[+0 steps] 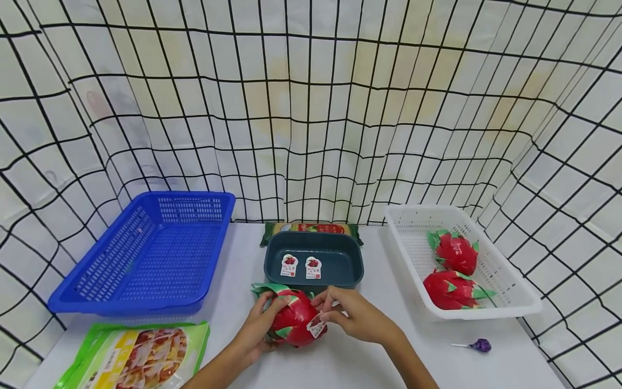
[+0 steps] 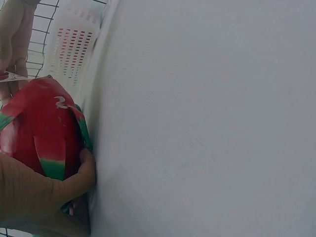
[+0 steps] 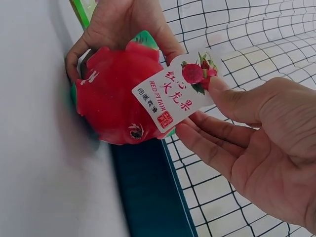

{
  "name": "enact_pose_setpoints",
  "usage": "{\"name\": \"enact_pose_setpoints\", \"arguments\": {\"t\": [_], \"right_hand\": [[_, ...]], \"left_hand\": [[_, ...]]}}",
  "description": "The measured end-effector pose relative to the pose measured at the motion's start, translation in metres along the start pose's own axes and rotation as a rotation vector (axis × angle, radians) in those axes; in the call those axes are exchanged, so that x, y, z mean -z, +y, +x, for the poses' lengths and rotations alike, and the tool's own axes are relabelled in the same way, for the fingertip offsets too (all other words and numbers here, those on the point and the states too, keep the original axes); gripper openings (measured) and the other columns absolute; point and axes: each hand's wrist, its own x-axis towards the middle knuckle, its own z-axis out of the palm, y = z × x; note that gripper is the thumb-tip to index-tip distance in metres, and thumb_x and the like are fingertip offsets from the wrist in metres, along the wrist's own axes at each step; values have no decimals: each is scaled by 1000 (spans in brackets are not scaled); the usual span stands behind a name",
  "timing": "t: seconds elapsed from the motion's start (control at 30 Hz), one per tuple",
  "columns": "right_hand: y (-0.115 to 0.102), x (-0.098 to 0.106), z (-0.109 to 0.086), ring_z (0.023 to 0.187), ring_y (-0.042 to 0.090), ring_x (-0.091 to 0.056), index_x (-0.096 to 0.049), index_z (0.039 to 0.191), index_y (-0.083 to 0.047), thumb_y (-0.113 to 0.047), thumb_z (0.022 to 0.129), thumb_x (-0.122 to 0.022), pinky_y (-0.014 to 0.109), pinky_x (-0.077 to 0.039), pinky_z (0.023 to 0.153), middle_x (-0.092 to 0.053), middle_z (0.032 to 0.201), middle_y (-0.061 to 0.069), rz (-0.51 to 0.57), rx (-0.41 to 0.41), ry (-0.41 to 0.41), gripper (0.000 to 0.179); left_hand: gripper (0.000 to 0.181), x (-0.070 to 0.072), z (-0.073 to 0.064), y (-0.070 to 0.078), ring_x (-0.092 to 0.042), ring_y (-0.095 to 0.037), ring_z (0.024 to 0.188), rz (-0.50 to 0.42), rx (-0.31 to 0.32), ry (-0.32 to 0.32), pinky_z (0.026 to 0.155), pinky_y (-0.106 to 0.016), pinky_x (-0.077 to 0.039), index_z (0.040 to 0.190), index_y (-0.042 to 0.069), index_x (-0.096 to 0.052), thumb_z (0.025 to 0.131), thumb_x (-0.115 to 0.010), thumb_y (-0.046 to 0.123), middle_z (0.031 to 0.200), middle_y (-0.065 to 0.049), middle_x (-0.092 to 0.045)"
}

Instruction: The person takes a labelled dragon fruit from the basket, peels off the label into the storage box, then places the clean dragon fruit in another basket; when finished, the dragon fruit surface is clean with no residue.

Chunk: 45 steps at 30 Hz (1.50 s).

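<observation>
A red dragon fruit [image 1: 297, 319] with green-tipped scales is gripped by my left hand [image 1: 257, 326], whose fingers and thumb curl round its leafy end. In the right wrist view, my right hand [image 3: 266, 143] pinches a white sticker [image 3: 173, 94] printed with a picture of the fruit and "RED PITAYA". The sticker lies against or just in front of the fruit's blunt end; whether it adheres I cannot tell. Behind the fruit, a dark teal tray [image 1: 340, 273] holds two more such stickers, a left one [image 1: 289, 265] and a right one [image 1: 313, 267].
On the right, a white basket [image 1: 405, 259] holds two dragon fruits [image 1: 454, 253]. A blue basket [image 1: 160, 254] stands at the left, behind a green food bag [image 1: 146, 356]. A purple lollipop [image 1: 480, 345] lies front right. Behind the tray is a long green package [image 1: 311, 227]; black-grid netting surrounds the table.
</observation>
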Motion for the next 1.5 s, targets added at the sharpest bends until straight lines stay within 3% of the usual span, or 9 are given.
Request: {"name": "enact_pose_setpoints", "arguments": {"t": [0.27, 0.5, 0.63, 0.73, 0.87, 1.0, 1.2, 1.37, 1.5], "right_hand": [[10, 7, -6, 112, 17, -64, -55, 96, -14, -19, 95, -63, 27, -56, 90, -67, 121, 7, 50, -16, -25, 9], [21, 6, -13, 111, 20, -63, -49, 101, -6, -17, 97, -59, 29, -56, 90, -62, 122, 17, 213, -20, -54, 15], [22, 7, -16, 114, 28, -61, -46, 102, -4, -16, 98, -58, 35, -58, 86, -58, 127, 19, 308, -37, -32, 18], [21, 10, -14, 115, 33, -59, -46, 101, -5, -16, 97, -59, 36, -59, 84, -56, 128, 19, 320, -39, -2, 18], [21, 13, -8, 111, 29, -61, -49, 101, -4, -20, 97, -60, 34, -58, 86, -57, 124, 19, 290, -41, 21, 19], [21, 15, -4, 101, 23, -66, -53, 103, -1, -21, 96, -61, 37, -59, 85, -60, 115, 19, 271, -75, 75, 23], [27, 23, 5, 85, 21, -64, -61, 105, -4, -28, 93, -67, 28, -58, 74, -66, 101, 12, 194, -189, 206, 27], [35, 32, 17, 85, 25, -63, -65, 101, -6, -26, 90, -70, 29, -56, 74, -68, 96, 7, 185, -300, 326, 23], [43, 43, 33, 82, 25, -60, -65, 100, -5, -21, 91, -69, 29, -54, 69, -67, 93, 10, 160, -341, 368, 19]], "left_hand": [[77, 0, 1, 1, -31, -51, 128, -35, 19, 0, 79, -55, -58, 145, 16, -28, 87, -67, 48, 143, -28, -31], [77, 2, 2, 1, -30, -51, 128, -48, 38, 11, 79, -54, -58, 146, 15, -29, 86, -68, 44, 144, -27, -29], [73, 3, 0, 1, -33, -50, 127, -46, 44, 11, 79, -52, -59, 143, 14, -33, 86, -70, 39, 142, -26, -32], [72, 2, -1, 2, -36, -48, 126, -33, 36, 15, 79, -50, -59, 142, 14, -36, 84, -71, 38, 142, -25, -35], [71, 1, -2, 3, -37, -48, 127, -22, 15, 10, 79, -49, -59, 141, 14, -36, 85, -71, 39, 141, -25, -36], [70, -1, -3, 1, -38, -47, 127, -18, 7, -7, 79, -50, -59, 141, 13, -35, 86, -70, 39, 141, -25, -37], [71, 0, -2, 0, -38, -48, 126, -13, 10, -9, 79, -50, -59, 141, 14, -34, 86, -69, 39, 141, -25, -37], [71, 0, -1, 0, -39, -47, 126, -14, 9, -29, 80, -50, -59, 141, 14, -34, 86, -70, 39, 141, -24, -37], [71, 1, -1, 0, -39, -46, 126, -18, 10, -43, 80, -49, -59, 142, 14, -33, 86, -70, 37, 141, -24, -37]]}}
